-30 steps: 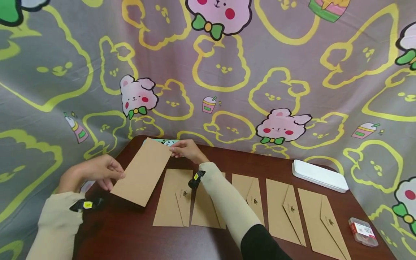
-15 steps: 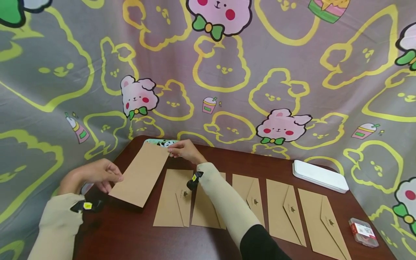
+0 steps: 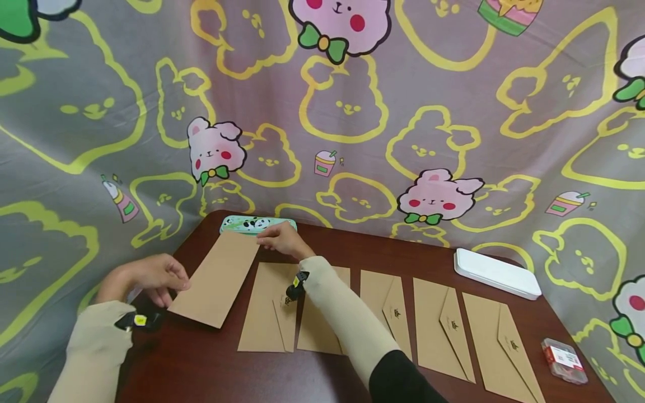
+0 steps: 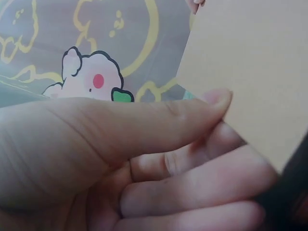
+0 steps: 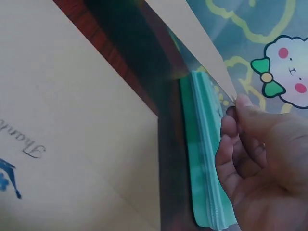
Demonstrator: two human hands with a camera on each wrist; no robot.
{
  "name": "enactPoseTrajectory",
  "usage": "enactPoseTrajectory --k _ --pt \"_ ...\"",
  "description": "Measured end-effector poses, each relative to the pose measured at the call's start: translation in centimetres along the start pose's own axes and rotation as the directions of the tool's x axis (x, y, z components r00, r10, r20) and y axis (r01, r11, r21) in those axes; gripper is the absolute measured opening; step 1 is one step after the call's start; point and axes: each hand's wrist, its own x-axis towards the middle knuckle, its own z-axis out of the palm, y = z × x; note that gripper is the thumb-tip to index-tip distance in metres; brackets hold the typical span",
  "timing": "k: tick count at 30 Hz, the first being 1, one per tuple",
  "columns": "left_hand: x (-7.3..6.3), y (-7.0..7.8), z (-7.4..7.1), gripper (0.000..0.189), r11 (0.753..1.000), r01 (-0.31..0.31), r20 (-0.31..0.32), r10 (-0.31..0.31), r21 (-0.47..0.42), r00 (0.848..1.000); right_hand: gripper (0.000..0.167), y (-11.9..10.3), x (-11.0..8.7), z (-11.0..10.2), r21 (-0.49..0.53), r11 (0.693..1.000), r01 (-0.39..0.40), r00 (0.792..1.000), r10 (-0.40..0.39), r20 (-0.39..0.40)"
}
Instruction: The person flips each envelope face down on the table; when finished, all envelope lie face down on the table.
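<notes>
- open bench [image 3: 403, 256] runs behind the row of envelopes [image 3: 438, 330], between green case [image 3: 247, 224] and white case [image 3: 496, 273].
- right sleeve [image 3: 347, 316] bars the row's middle.
- held envelope [image 3: 216, 274] blocks green case from the front.
- curtain [image 3: 282, 84] closes the back.

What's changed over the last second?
The held envelope has come down in the head view, uncovering more of the green panda case behind it. Left grip and right grip moved down with it, neither letting go. The five flat envelopes, white case and clear box stayed put.
</notes>
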Motion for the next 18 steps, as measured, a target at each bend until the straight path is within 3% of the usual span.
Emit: enactPoseTrajectory --k 3,11,18 --pt "0.0 0.0 0.3 0.019 0.999 0.036 -0.026 -0.036 -0.009 0.999 0.019 0.1 0.0 0.3 -0.071 0.997 0.002 1.000 -0.002 0.004" --pt "0.5 -0.2 0.5 0.014 0.998 0.045 -0.049 -0.043 0.045 0.998 0.022 0.0 -0.3 1.6 -0.257 0.967 -0.003 1.000 0.000 -0.012" --pt "1.0 -0.5 0.8 0.011 0.995 0.030 -0.037 -0.026 0.091 0.999 0.024 -0.1 -0.8 2.5 -0.323 0.945 -0.043 0.999 0.045 0.000"
